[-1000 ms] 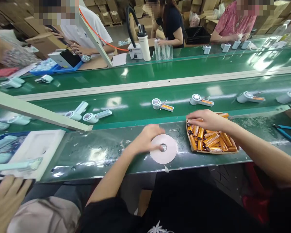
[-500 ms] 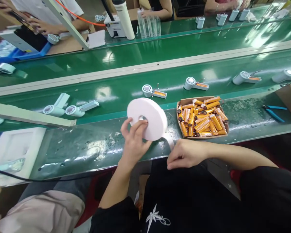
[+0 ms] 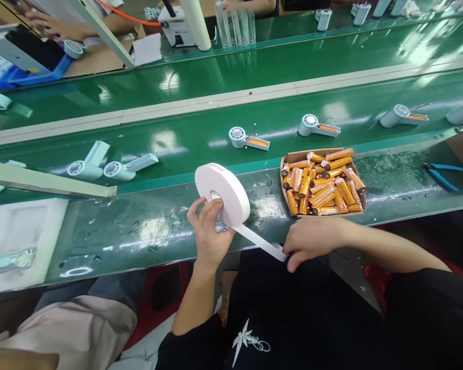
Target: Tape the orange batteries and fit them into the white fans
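Note:
A wide roll of white tape (image 3: 237, 192) stands tilted above the near green ledge. My left hand (image 3: 210, 226) grips it, fingers at the core hole and thumb under the rim. A straight strip of tape (image 3: 258, 240) runs from the bottom of the roll down to the right. Its loose end is pinched in my right hand (image 3: 310, 239), which is closed just in front of the cardboard box (image 3: 326, 216). That box holds several orange-wrapped battery cells (image 3: 320, 187), some with clear or white patches.
Along the green conveyor (image 3: 193, 144) lie several pale blue fan units (image 3: 238, 137), some with orange cells in their handles. Blue-handled pliers (image 3: 443, 174) rest at right. A white foam tray (image 3: 50, 226) sits at left, beside a seated co-worker's leg (image 3: 81, 329). Another person's hand (image 3: 61, 25) shows across the belt.
My right hand has moved right, drawing out a longer, straight strip of tape. The roll has turned and shifted slightly left in my left hand. The view has tilted down a little.

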A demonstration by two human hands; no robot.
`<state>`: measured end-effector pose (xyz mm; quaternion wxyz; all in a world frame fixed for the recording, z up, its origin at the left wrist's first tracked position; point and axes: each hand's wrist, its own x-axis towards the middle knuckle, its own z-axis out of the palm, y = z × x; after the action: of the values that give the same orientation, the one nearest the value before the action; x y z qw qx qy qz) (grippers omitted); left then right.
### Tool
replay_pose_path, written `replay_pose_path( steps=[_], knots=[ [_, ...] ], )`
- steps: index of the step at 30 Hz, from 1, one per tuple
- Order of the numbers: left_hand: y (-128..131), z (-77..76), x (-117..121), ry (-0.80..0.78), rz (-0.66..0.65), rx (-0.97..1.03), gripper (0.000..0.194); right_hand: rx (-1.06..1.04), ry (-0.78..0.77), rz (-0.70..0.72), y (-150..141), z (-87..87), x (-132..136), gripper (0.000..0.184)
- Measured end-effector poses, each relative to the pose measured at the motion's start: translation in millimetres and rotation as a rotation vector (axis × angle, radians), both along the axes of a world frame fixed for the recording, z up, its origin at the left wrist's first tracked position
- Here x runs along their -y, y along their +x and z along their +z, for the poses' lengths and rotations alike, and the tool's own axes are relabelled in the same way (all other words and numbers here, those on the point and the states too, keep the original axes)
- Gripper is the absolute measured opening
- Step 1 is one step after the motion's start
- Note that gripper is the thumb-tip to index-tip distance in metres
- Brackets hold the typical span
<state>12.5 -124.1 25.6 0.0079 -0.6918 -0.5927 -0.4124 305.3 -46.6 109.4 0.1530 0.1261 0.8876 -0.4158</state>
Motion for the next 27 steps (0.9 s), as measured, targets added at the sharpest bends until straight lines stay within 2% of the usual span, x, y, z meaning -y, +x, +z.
replay_pose_path(
  steps=[2,4,5,7,9,11,14,16,17,19,22,24,27],
  knots=[
    [-1,-4.2,0,0.004,-0.014,0.013,0.062,-0.023,0.106,-0.208,15,4.0,-29,0.024],
    [4,-6.2,-1,0.014,-0.039,0.02,0.062,-0.098,0.372,-0.496,26,5.0,-62,0.031],
    [8,-6.7,-2,0.013,-0.055,0.019,0.062,-0.119,0.503,-0.573,29,3.1,-77,0.034],
    [18,-7.7,-4,0.016,-0.096,0.007,0.063,-0.124,0.616,-0.532,29,-5.7,-101,0.04],
    [26,-9.2,-7,0.008,-0.128,-0.01,0.065,-0.137,0.569,-0.416,25,-17.9,-115,0.043],
    [32,-10.8,-9,-0.009,-0.136,-0.028,0.066,-0.201,0.502,-0.46,23,-27.8,-121,0.041],
    [35,-10.8,-10,-0.007,-0.126,-0.052,0.065,-0.435,0.352,-0.811,28,-29.4,-117,0.029],
    [35,-8.8,-9,0.022,-0.125,-0.081,0.062,-0.642,0.21,-1.016,34,-20.5,-106,0.029],
    [35,-7.5,-8,0.035,-0.124,-0.099,0.061,-0.721,0.145,-1.066,37,-13.9,-99,0.031],
    [35,-4.9,-7,0.041,-0.118,-0.142,0.059,-0.807,0.069,-1.082,39,0.4,-81,0.032],
    [37,-1.5,-7,0.023,-0.11,-0.206,0.059,-0.75,0.068,-1.028,34,16.7,-57,0.024],
    [39,1.3,-8,0.03,-0.138,-0.246,0.061,-0.627,0.139,-0.976,26,20.9,-46,0.021],
    [38,7.3,-10,0.037,-0.18,-0.293,0.067,-0.456,0.309,-0.905,16,18.0,-37,0.03]
  ],
)
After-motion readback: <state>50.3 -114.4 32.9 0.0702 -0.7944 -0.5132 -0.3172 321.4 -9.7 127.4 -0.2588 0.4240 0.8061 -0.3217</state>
